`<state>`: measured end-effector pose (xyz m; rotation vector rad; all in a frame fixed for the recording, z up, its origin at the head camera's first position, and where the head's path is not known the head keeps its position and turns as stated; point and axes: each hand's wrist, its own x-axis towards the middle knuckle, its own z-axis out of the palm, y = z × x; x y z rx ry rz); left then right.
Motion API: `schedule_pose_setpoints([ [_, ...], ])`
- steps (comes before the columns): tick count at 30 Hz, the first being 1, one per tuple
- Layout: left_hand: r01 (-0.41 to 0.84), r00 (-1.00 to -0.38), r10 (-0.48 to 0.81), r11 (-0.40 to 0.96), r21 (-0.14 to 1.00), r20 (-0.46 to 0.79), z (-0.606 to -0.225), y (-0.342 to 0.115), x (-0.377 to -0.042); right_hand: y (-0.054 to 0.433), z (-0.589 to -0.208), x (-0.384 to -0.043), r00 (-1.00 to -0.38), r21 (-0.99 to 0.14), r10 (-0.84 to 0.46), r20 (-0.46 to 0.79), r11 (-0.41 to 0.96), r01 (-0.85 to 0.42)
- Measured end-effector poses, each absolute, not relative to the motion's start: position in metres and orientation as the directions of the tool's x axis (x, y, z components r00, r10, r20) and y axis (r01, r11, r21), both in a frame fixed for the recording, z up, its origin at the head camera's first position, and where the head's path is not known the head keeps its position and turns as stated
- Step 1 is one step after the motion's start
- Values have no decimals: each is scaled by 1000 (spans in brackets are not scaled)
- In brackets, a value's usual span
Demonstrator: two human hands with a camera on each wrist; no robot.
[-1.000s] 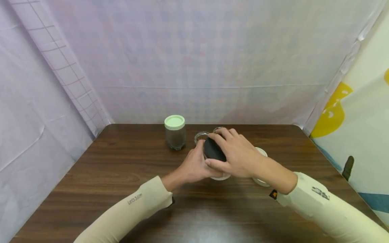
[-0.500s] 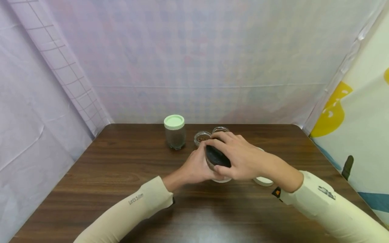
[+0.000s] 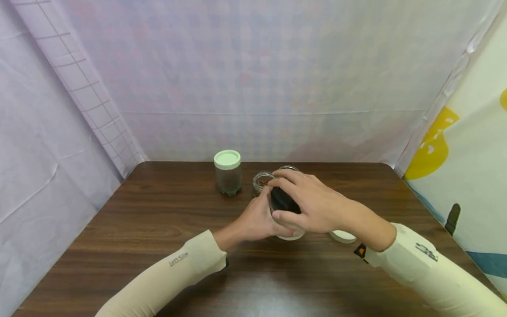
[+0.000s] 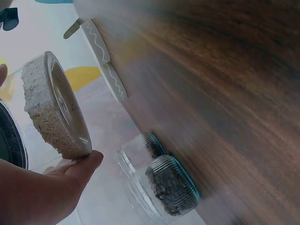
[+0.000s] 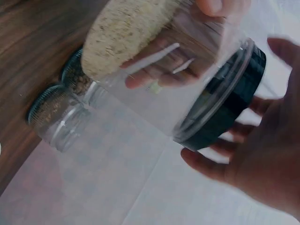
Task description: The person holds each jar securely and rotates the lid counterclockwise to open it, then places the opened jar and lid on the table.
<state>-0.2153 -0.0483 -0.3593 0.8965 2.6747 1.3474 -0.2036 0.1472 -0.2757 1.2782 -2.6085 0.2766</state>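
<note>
At the left of the head view, a clear cylindrical jar with a pale green round lid stands upright on the dark brown wooden table; it is well apart from the left hand. This left hand is closed around the body of a transparent jar with pale beige grains inside; the jar is held above the table, and in the left wrist view its round base shows clear of the wood. Just behind the hands are two small open glass jars; the left one has brown pieces in it, and the other is mostly covered by the right hand. The right hand has its fingers and thumb bent around the edge of a black round lid; this lid sits on the held jar and looks tilted. Furthest to the right, a white round object lies on the table, partly hidden by the right forearm.
</note>
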Motion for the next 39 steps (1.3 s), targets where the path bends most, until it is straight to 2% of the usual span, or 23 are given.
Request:
schedule_pose_setpoints([
  [3, 442, -861, 464, 475, 761, 210, -361, -47, -214, 146, -271, -205, -706, -50, -631, 322, 734, -678],
  [7, 407, -887, 415, 487, 773, 205, -361, -46, -213, 144, -268, -207, -810, -41, -489, 325, 848, -528],
  [10, 401, -889, 411, 488, 775, 201, -361, -45, -213, 143, -269, -206, -849, -29, -462, 256, 874, -485],
  [13, 400, -885, 424, 480, 781, 192, -359, -44, -213, 142, -270, -204, -856, -2, -480, 191, 872, -489],
  [19, 383, -878, 456, 481, 789, 148, -355, -41, -212, 144, -272, -203, -821, 32, -550, 153, 833, -552],
  [29, 410, -875, 453, 509, 757, 170, -359, -43, -211, 150, -273, -205, -667, 24, -722, 183, 682, -731],
  [39, 420, -875, 451, 525, 741, 177, -359, -42, -212, 152, -272, -204, -569, -7, -802, 180, 578, -816],
])
